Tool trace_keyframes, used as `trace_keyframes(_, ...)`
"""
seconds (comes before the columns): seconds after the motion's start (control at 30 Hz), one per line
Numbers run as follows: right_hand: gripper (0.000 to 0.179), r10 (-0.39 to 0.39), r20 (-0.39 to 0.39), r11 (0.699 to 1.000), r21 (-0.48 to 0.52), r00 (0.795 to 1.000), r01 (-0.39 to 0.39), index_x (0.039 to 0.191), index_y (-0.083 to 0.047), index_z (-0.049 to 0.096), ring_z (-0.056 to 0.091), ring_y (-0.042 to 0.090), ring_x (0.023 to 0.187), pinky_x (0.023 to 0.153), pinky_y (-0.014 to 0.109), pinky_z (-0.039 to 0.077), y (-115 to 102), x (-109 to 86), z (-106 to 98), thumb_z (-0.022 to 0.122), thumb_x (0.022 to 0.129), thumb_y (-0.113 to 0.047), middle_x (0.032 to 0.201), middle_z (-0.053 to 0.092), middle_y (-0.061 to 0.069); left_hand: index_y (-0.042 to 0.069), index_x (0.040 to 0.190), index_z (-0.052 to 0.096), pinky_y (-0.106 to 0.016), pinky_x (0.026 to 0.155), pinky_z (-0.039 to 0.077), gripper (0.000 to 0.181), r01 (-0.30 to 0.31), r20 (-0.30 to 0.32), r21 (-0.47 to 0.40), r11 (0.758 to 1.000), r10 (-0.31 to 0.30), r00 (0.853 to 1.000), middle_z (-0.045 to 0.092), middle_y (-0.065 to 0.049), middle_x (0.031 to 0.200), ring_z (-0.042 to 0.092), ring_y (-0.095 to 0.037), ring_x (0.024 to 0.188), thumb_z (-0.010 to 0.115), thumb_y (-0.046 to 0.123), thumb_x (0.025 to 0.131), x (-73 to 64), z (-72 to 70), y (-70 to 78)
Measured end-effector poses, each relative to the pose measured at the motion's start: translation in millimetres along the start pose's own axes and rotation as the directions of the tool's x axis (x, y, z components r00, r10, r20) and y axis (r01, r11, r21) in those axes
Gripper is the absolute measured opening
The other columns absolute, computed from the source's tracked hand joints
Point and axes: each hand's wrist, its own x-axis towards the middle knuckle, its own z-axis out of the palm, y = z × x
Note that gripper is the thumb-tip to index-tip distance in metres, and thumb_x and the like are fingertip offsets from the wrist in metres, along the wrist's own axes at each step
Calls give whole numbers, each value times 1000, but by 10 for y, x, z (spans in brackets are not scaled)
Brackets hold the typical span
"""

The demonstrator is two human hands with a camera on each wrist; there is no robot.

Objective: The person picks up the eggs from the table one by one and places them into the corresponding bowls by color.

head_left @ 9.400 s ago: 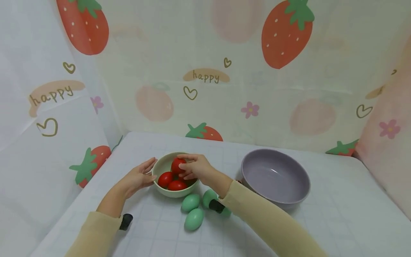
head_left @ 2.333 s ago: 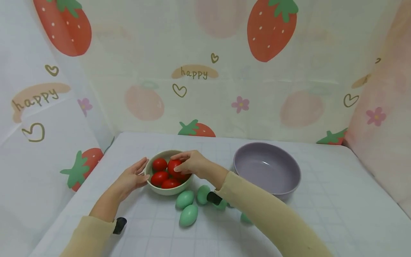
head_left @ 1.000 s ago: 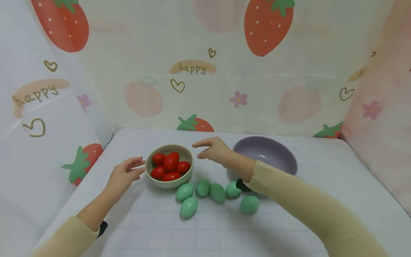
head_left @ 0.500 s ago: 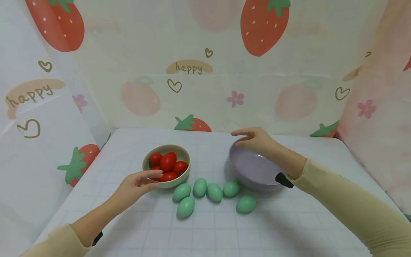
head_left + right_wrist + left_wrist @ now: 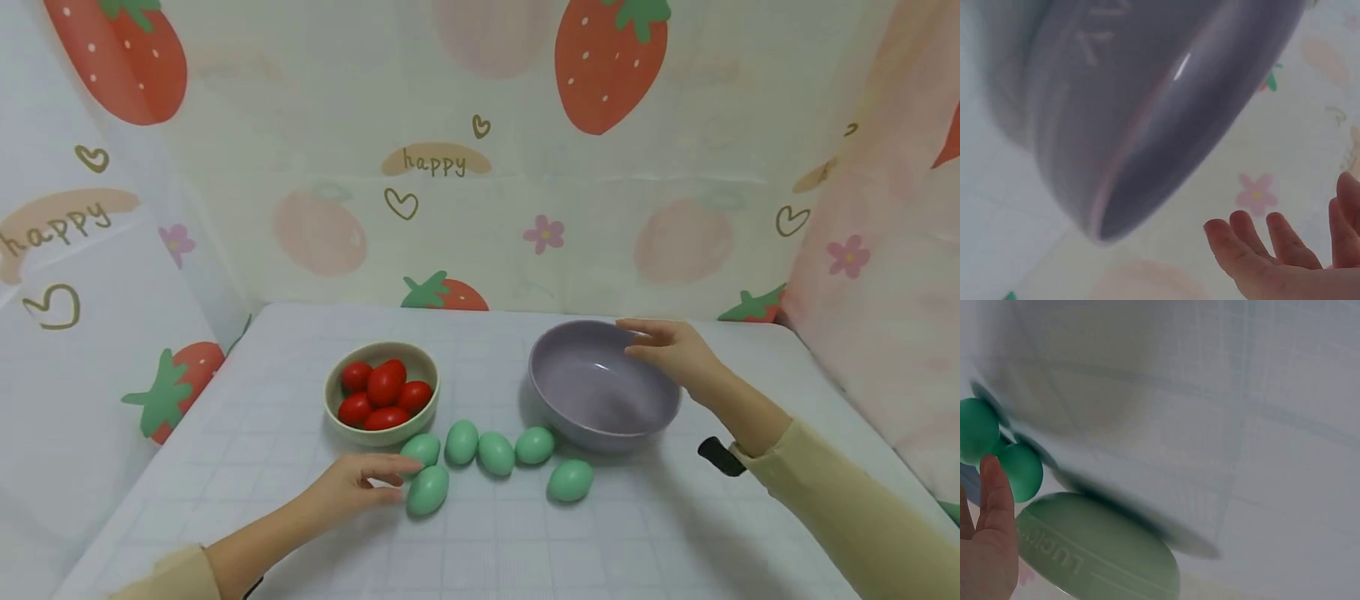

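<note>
Now, left hand: fingers loose, near green eggs
Right hand: unclenched, by purple bowl, lettering blurred
Pale-green bowl: "LUCK" legible, inverted
Backdrop: "happy"

L hand nr grn eggs

Right sleeve sweeping through lower right of head view: pale beige, plain, long, soft cloth, few light creases. Left sleeve down at bottom left, same beige, edge a little rumpled. Both end short of wrist, so bare forearm showing, then left hand lower left of centre, right hand right of centre, both bare. And black blunt-ended piece, stubby, right beside right cuff; thin dark sliver by left one, mostly hidden.
</note>
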Motion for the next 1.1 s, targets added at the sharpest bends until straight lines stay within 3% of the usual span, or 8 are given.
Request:
trace_keyframes(0.13,55,16,-31,999,33,999,-15,145,3,39,23,43,141,111,58,25,222,-49,-70,59,95,-6,152,30,23,-12,120,61,-28,81,55,39,-91,19,-4,996,91,996,62,-26,120,67,-19,93,71,6,86,12,69,-69)
trace_keyframes(0.23,55,24,-65,997,78,998,-19,145,6,36,16,42,143,113,57,17,373,-62,-99,57,95,-2,155,24,22,-15,120,59,-35,84,55,41,-143,41,-24,989,144,989,59,-29,122,65,-11,100,71,5,86,15,95,-112)
trace_keyframes(0.37,56,54,-105,987,159,993,-37,147,6,31,11,39,145,114,57,14,560,-41,-100,55,96,-2,156,19,21,-13,124,58,-42,88,53,44,-148,96,-47,988,152,984,51,-33,130,54,1,115,70,8,87,10,89,-134)
trace_keyframes(0.5,57,113,-142,962,262,983,-73,150,2,24,14,36,145,113,53,22,748,5,-53,50,100,-3,157,17,22,-5,128,60,-36,86,54,46,-122,163,20,992,117,980,48,-28,138,49,0,121,71,13,87,6,69,-131)
trace_keyframes(0.6,57,168,-165,924,369,972,-97,152,-1,19,15,30,145,115,44,23,861,32,-9,44,102,-3,157,17,19,0,130,61,-32,83,55,46,-134,193,82,988,116,974,47,-24,141,52,-7,122,71,15,87,30,72,-134)
trace_keyframes(0.77,58,244,-188,816,569,951,-97,153,-2,16,14,18,146,115,31,17,959,36,38,42,101,0,157,17,9,3,131,61,-29,81,55,48,-116,195,138,984,88,977,47,-20,143,53,-12,122,72,17,87,86,104,-128)
trace_keyframes(0.97,57,257,-200,697,716,946,-39,150,-5,22,16,14,145,114,23,18,984,42,74,47,100,0,151,34,-4,8,131,63,-26,82,54,47,-76,176,232,970,35,984,49,-14,144,49,-24,130,74,17,85,119,148,-94)
trace_keyframes(1.1,54,277,-198,683,729,940,-48,149,-8,26,16,12,145,114,22,19,983,38,77,47,100,0,152,32,-3,11,128,65,-27,86,53,46,-102,145,303,947,60,988,52,-10,141,47,-28,131,75,20,84,151,197,-120)
